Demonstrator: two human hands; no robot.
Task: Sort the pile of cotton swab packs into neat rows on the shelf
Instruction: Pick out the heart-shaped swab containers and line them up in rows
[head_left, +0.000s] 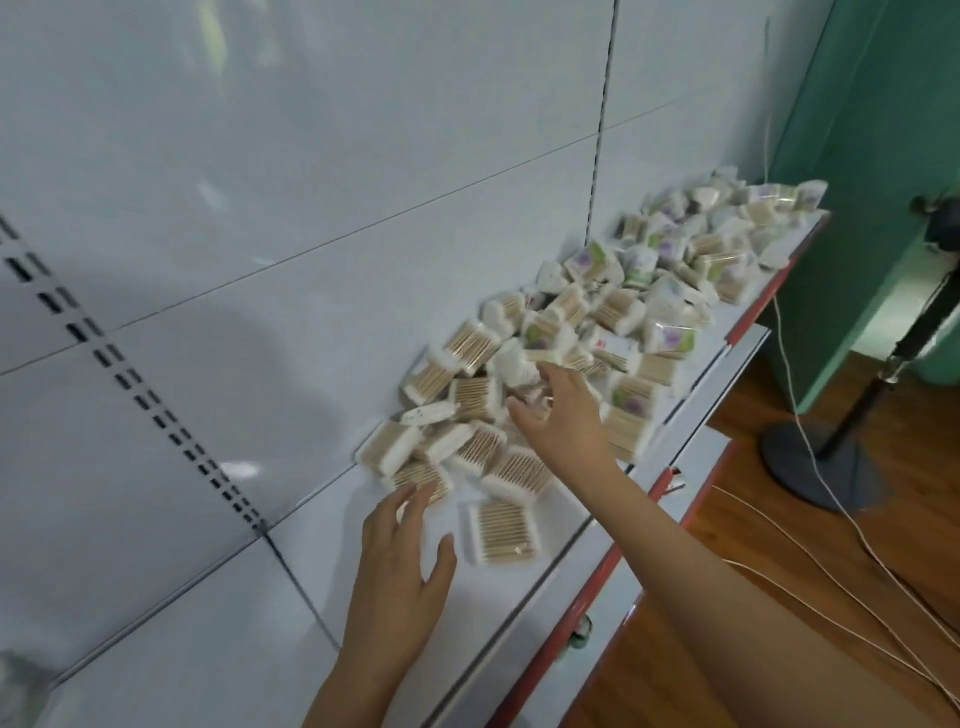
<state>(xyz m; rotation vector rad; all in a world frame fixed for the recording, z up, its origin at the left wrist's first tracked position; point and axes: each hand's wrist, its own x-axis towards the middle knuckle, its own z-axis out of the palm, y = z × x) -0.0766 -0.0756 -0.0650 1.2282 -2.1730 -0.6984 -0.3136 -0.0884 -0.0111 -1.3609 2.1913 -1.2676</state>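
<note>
Two bare hands reach over a white shelf (322, 587) heaped with cotton swab packs. The left hand (400, 566) hovers low over the bare shelf surface, fingers spread and relaxed, gripping nothing; its fingertips come just beside the nearest packs at the pile's near end. The right hand (563, 410) stretches further in, fingers apart and loosely bent over the middle of the pile (597, 332); whether it touches a pack cannot be told through the motion blur.

One single pack (504, 530) lies flat and apart from the rest, between the two arms, swab sticks showing through its clear face. The pile itself holds dozens of packs, too jumbled and blurred to count, tilted every way and running along the back panel (260, 208) to the shelf's far end. No rows have been formed.

Open shelf space lies on the near side, left of the left hand, up to the back panel. The shelf's front edge carries a red strip (587, 592), and several packs in the far half sit close to that edge.

Beyond the edge: wooden floor (779, 571), thin white cables (831, 587), one black stand (815, 457) on a round base, and a green wall (878, 156).
</note>
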